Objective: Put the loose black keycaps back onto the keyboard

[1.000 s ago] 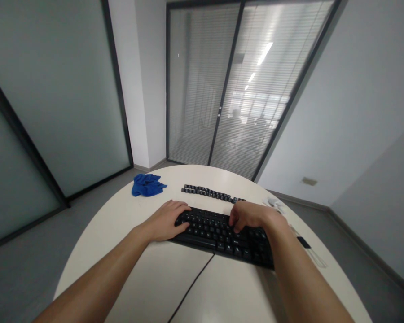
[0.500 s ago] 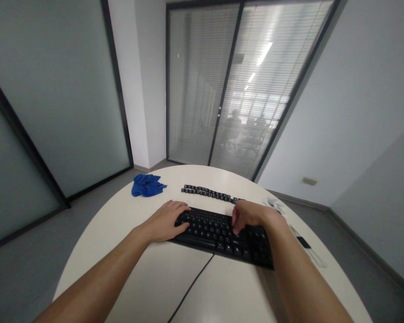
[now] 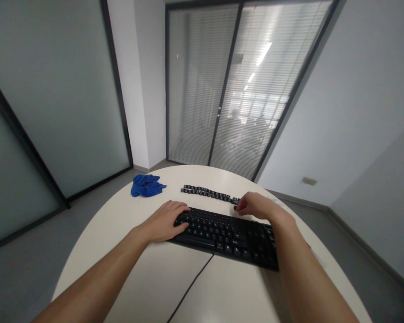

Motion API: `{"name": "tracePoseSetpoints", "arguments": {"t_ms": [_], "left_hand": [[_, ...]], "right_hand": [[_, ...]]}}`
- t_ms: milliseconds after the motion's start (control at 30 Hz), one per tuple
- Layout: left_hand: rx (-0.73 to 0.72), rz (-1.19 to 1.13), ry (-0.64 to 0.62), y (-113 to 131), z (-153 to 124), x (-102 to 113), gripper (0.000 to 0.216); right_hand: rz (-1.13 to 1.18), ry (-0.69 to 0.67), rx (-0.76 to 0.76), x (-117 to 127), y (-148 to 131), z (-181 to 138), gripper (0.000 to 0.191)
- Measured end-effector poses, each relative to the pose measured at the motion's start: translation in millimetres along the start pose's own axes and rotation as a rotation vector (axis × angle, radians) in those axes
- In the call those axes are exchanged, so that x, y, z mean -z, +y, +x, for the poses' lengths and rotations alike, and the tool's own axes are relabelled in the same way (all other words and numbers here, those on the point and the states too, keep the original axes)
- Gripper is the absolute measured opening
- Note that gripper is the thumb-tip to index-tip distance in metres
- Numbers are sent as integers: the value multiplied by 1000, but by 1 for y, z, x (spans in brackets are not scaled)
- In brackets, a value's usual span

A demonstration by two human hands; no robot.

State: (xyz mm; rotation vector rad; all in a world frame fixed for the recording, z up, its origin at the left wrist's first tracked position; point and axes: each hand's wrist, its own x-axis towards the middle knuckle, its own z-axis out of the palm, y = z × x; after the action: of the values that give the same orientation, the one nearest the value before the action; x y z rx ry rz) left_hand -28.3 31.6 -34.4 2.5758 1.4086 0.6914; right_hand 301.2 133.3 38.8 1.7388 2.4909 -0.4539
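A black keyboard [image 3: 205, 229] lies on the table, a dark patch without visible keycaps on its right part. My left hand [image 3: 166, 222] grips the keyboard's left end, fingers over its back corner and thumb on the keys near the front. Behind the keyboard, several loose black keycaps [image 3: 207, 192] are lined up in two rows. My right hand [image 3: 256, 205] is beyond the keyboard's back edge, at the right end of those rows. Its fingers are pinched on a small dark keycap [image 3: 235, 207], low over the tabletop. My right forearm covers the keyboard's right end.
A crumpled blue cloth [image 3: 147, 185] lies at the back left of the round, cream table [image 3: 128, 269]. A thin black seam or cable [image 3: 191, 285] runs from the keyboard's front to the near edge. White items at the right are mostly behind my right arm.
My right hand has moved from the keys up and back, off the keyboard, to the right end of the keycap rows. A keycap now shows at its fingertips. My left hand stays put.
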Motion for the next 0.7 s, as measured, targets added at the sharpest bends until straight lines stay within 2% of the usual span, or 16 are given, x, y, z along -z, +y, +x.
{"name": "tracePoseSetpoints", "arguments": {"t_ms": [67,133,400,700], "left_hand": [[2,2,0,1,0,0,38],[4,1,0,2,0,1,38],[4,-11,1,5,0,3,37],[4,-5,7,1,0,1,38]], "right_hand": [[-101,155,-71,2,6,1,24],[-144,205,-97,0,9,3,29],[-184,156,-122,-25,7,15,34],[-203,175,-164,-28,2,17,26]]}}
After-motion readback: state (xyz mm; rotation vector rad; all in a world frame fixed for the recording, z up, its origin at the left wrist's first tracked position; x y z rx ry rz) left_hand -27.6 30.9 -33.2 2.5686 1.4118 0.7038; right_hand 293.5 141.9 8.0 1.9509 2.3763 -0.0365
